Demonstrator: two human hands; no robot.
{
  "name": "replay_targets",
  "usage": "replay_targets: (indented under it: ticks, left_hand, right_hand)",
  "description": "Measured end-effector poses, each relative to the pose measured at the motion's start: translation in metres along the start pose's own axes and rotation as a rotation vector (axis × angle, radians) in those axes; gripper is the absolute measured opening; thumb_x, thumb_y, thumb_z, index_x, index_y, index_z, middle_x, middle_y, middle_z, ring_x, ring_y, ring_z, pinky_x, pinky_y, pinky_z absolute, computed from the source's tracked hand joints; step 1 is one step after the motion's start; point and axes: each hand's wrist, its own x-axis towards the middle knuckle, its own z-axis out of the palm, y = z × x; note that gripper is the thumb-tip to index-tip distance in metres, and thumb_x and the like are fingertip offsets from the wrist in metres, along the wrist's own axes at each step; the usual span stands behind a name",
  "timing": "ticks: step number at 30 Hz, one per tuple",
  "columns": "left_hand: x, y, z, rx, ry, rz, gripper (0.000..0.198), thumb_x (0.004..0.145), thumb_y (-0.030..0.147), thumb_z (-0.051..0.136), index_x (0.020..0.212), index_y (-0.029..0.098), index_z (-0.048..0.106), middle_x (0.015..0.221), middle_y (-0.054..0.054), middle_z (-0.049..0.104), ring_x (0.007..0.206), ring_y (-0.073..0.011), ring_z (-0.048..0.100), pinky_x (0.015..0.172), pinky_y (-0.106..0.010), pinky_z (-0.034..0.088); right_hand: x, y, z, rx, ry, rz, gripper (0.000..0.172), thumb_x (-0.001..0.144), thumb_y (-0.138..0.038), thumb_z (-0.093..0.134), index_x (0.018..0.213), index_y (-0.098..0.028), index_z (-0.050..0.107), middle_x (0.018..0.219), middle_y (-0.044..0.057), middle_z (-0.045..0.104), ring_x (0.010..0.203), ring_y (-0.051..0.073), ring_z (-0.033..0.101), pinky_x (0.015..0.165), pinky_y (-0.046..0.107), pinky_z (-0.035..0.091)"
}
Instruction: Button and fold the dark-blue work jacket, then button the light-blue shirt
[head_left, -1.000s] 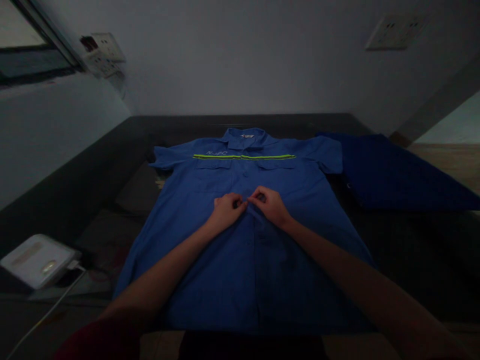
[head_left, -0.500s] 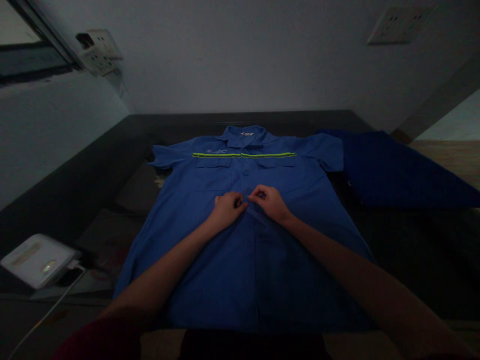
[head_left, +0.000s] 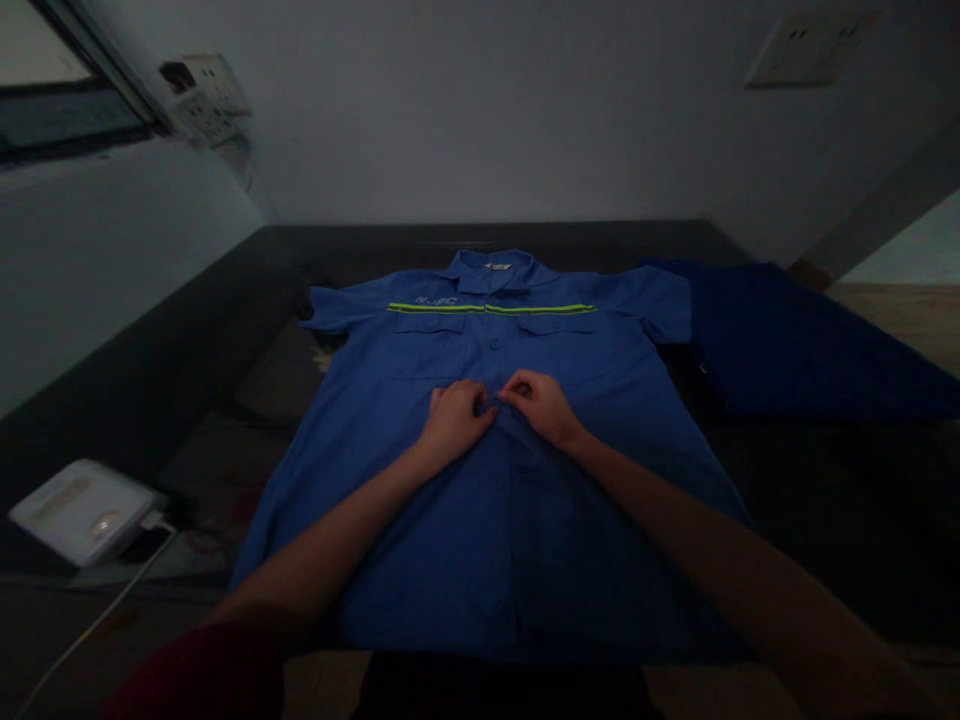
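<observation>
A blue short-sleeved work shirt (head_left: 427,500) lies face up and spread flat, its collar pointing away from me. Yellow-green stripes cross its chest above two flapped pockets. At the middle of the front opening, my left hand (head_left: 456,412) is closed with its fingertips pinching the shirt's placket. Beside it, my right hand (head_left: 538,402) pinches the other side of the same spot, thumb against forefinger. The fingertips of both hands nearly meet. A button (head_left: 494,344) shows on the placket just above them; whatever lies between the fingertips is too small to make out.
The shirt rests on a dark table (head_left: 817,520). Dark blue folded cloth (head_left: 810,345) lies at the right. A white box-shaped device (head_left: 86,512) with a white cable stands at the left. Wall sockets (head_left: 210,100) are at the back left, and another socket panel (head_left: 810,48) at the back right.
Both hands stay at the same spot on the placket, with only slight finger movement. The whole view has shifted a little.
</observation>
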Motion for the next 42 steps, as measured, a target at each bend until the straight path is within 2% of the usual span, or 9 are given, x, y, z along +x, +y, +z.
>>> replay_targets:
  ticks: [5,8,12,17,22,29,36,42]
  left_hand:
    - [-0.001,0.001,0.002,-0.049,0.045,-0.014,0.011,0.08,0.029,0.057,0.083,0.019,0.057,0.08,0.0,0.062,0.077,-0.018,0.056,0.075,-0.032,0.033]
    - [0.0,0.002,0.001,-0.091,0.038,-0.041,0.011,0.079,0.028,0.058,0.083,0.018,0.057,0.077,0.001,0.06,0.074,-0.0161,0.055,0.07,-0.029,0.033]
    - [0.001,0.003,-0.002,-0.186,-0.011,-0.082,0.02,0.079,0.035,0.057,0.069,0.018,0.053,0.066,0.003,0.052,0.065,-0.0135,0.049,0.061,-0.026,0.031]
    - [0.004,-0.002,0.0,-0.35,0.004,-0.045,0.033,0.078,0.039,0.054,0.056,0.019,0.04,0.055,0.005,0.039,0.057,-0.0109,0.04,0.056,-0.025,0.027]
    - [0.005,-0.005,0.002,-0.476,-0.001,-0.058,0.034,0.076,0.037,0.056,0.055,0.019,0.036,0.054,0.006,0.035,0.056,-0.01,0.036,0.053,-0.024,0.026]
    - [0.003,-0.005,0.003,-0.473,0.031,-0.033,0.026,0.076,0.033,0.055,0.06,0.019,0.04,0.058,0.006,0.038,0.057,-0.0104,0.037,0.055,-0.024,0.027]
    - [0.003,-0.002,0.004,-0.448,0.043,0.011,0.022,0.076,0.029,0.055,0.065,0.02,0.039,0.062,0.006,0.039,0.06,-0.0108,0.038,0.057,-0.023,0.029]
    - [0.005,-0.005,0.005,-0.416,0.044,0.08,0.02,0.078,0.029,0.055,0.068,0.02,0.041,0.066,0.005,0.041,0.063,-0.012,0.04,0.059,-0.024,0.031]
  right_hand:
    - [0.001,0.002,0.0,0.006,0.004,0.015,0.011,0.074,-0.025,0.065,0.068,-0.017,0.061,0.067,0.001,0.064,0.063,0.014,0.057,0.06,0.025,0.042]
    - [0.001,0.002,0.0,0.016,0.017,0.029,0.012,0.074,-0.027,0.065,0.068,-0.017,0.061,0.066,0.001,0.064,0.062,0.014,0.056,0.059,0.025,0.041]
    - [0.001,0.0,-0.001,0.044,0.025,0.038,0.015,0.075,-0.03,0.065,0.069,-0.017,0.061,0.065,0.001,0.064,0.062,0.014,0.057,0.06,0.026,0.042]
    - [0.001,-0.006,-0.001,0.06,0.056,0.014,0.016,0.076,-0.032,0.065,0.069,-0.018,0.061,0.068,0.001,0.065,0.066,0.015,0.058,0.065,0.027,0.044]
    - [0.0,-0.011,-0.001,0.08,0.075,0.01,0.018,0.076,-0.035,0.064,0.07,-0.018,0.062,0.068,0.001,0.065,0.066,0.016,0.058,0.064,0.027,0.045]
    - [-0.004,-0.016,-0.006,0.041,0.052,-0.014,0.017,0.075,-0.034,0.066,0.075,-0.017,0.065,0.068,0.001,0.063,0.063,0.014,0.056,0.059,0.026,0.043]
    - [0.0,-0.009,-0.005,0.252,0.002,0.167,0.036,0.065,-0.051,0.072,0.065,-0.018,0.056,0.055,-0.002,0.057,0.048,0.011,0.051,0.047,0.024,0.041]
    - [0.004,-0.005,-0.005,0.39,-0.026,0.289,0.036,0.06,-0.048,0.075,0.064,-0.018,0.056,0.053,-0.004,0.055,0.047,0.009,0.05,0.048,0.022,0.042]
